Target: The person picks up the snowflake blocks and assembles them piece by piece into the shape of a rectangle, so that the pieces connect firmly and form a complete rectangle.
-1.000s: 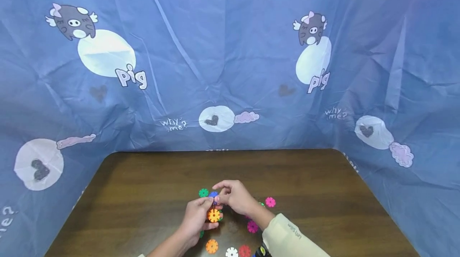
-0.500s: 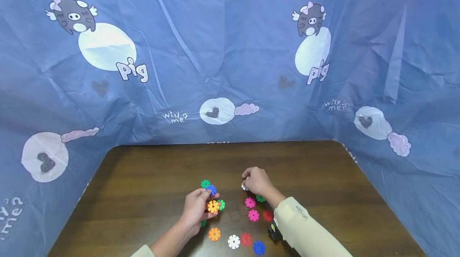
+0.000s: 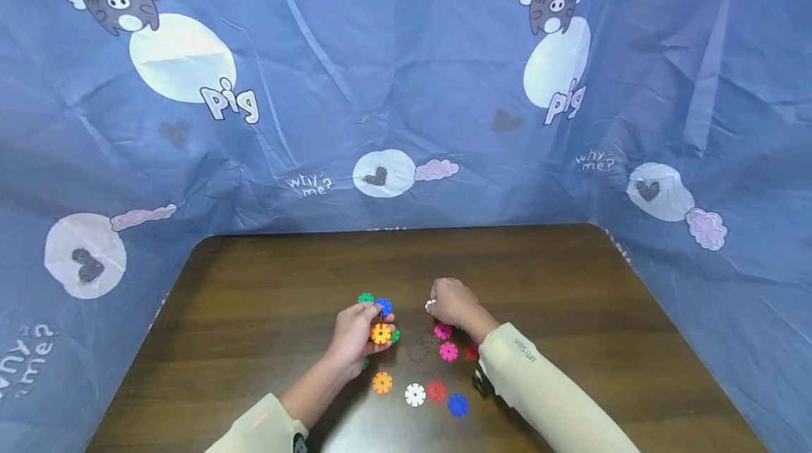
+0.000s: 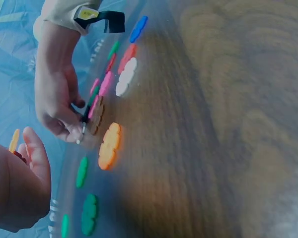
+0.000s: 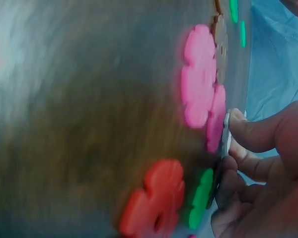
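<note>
My left hand (image 3: 352, 335) holds a small joined piece of notched plastic discs, with a blue disc (image 3: 383, 306) at the top and an orange disc (image 3: 380, 333) lower down. Something dark links the two, too small to make out. Off to the right, my right hand (image 3: 454, 301) pinches a white disc (image 5: 226, 134) between thumb and fingers, low at the tabletop. In the right wrist view, two pink discs (image 5: 198, 77) and a green disc (image 5: 201, 198) lie close beside those fingers. Part of the white disc is hidden by the thumb.
Nearer me on the wooden table (image 3: 571, 368) lie an orange disc (image 3: 382, 382), a white disc (image 3: 415, 394), a red disc (image 3: 435, 391) and a blue disc (image 3: 457, 404). Several green discs surround the left hand. A brown disc (image 4: 97, 115) shows in the left wrist view.
My right hand has left the blue disc at the left hand, moved right and taken hold of a white disc. The left hand keeps its joined discs. The head view has tilted downward.
</note>
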Motion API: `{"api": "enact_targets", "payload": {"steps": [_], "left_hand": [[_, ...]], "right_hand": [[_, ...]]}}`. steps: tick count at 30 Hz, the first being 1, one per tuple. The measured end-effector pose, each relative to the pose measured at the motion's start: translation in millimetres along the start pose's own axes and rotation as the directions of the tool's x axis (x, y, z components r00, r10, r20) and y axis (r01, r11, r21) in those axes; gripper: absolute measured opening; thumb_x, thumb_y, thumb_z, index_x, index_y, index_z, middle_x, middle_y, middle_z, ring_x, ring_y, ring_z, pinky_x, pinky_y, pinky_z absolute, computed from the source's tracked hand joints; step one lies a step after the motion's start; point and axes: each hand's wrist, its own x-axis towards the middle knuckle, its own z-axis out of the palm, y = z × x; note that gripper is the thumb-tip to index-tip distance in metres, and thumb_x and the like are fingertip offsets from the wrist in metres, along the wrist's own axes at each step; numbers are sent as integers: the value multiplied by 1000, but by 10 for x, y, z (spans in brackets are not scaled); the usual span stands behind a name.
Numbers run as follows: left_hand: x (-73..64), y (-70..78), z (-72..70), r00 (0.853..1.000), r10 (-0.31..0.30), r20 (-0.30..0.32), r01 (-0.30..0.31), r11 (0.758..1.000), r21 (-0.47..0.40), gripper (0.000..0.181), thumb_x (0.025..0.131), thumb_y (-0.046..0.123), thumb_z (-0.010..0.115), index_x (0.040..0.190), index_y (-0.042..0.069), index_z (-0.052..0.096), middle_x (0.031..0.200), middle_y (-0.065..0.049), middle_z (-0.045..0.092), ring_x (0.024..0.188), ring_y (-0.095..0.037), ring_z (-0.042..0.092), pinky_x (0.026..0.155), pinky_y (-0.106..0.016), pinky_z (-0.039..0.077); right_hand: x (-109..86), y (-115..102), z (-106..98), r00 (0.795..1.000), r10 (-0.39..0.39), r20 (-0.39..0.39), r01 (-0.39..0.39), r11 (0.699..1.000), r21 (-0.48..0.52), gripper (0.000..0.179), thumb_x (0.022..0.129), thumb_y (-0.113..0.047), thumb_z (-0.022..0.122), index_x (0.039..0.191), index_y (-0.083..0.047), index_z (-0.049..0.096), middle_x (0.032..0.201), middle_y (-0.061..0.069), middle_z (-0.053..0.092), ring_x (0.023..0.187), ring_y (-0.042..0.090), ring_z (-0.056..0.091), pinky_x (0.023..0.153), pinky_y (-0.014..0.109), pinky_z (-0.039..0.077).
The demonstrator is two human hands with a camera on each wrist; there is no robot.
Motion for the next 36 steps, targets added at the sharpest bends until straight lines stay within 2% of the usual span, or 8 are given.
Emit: {"api": "enact_targets", "payload": {"steps": [5, 9, 11, 15, 18, 22, 28, 36], "left_hand": [[58, 59, 47, 1000, -9, 3, 9, 1000, -11, 29, 103, 12, 50, 119, -11, 55, 91, -14, 69, 68, -14, 67, 54, -26, 58], [109, 144, 120, 1000, 11, -3, -11, 1000, -28, 25, 101, 11, 51, 116, -9, 54, 88, -12, 70, 68, -15, 67, 53, -26, 58], [121, 182, 149, 1000, 18, -4, -18, 999, -44, 24, 101, 10, 51, 115, -9, 54, 86, -12, 70, 67, -14, 66, 53, -25, 58], [120, 190, 166, 1000, 5, -4, -5, 998, -66, 22, 101, 9, 50, 113, -10, 55, 82, -10, 69, 65, -14, 66, 53, -26, 58], [118, 170, 172, 1000, -11, -7, 10, 997, -83, 21, 101, 8, 49, 111, -10, 56, 80, -10, 67, 64, -14, 65, 56, -27, 59], [109, 175, 207, 1000, -13, -12, 12, 995, -100, 20, 101, 8, 51, 108, -8, 58, 79, -10, 67, 64, -15, 66, 61, -30, 61], [86, 147, 250, 1000, -27, 15, 29, 993, -113, 22, 102, 9, 49, 109, -10, 58, 79, -10, 66, 64, -16, 65, 63, -29, 61], [84, 133, 243, 999, -39, 22, 42, 988, -147, 19, 101, 9, 49, 105, -7, 57, 77, -9, 65, 61, -15, 64, 62, -28, 60]], "right_hand": [[98, -34, 29, 1000, 18, 14, -19, 998, 51, 27, 81, -19, 81, 70, -15, 57, 67, -4, 56, 68, 16, 55, 62, 34, 49], [188, -67, -63, 999, 9, -32, 1, 955, 295, 16, 84, -7, 78, 78, -9, 63, 68, -1, 60, 65, 15, 56, 61, 30, 49], [220, -108, -123, 999, 8, -40, 13, 870, 493, 6, 87, -1, 74, 85, -2, 69, 68, 2, 64, 62, 13, 58, 58, 29, 50], [242, -221, -184, 1000, -12, 2, 6, 606, 796, 13, 92, 5, 66, 104, 9, 70, 72, 5, 68, 61, 12, 60, 58, 28, 52], [223, -309, -184, 999, -28, 21, -5, 507, 862, 16, 94, 3, 65, 108, 9, 70, 73, 1, 67, 63, 11, 60, 60, 29, 52], [197, -383, -164, 999, -32, -5, 20, 461, 887, 15, 95, 2, 65, 108, 9, 70, 73, -1, 66, 64, 10, 59, 60, 29, 50], [147, -361, -115, 1000, -7, 9, -5, 360, 933, 9, 97, 6, 60, 104, 10, 64, 77, 0, 65, 67, 11, 60, 64, 27, 52], [89, -352, -77, 995, -92, -24, 55, 348, 936, 4, 96, 10, 58, 98, 9, 62, 78, 1, 64, 70, 11, 60, 66, 28, 55]]}}
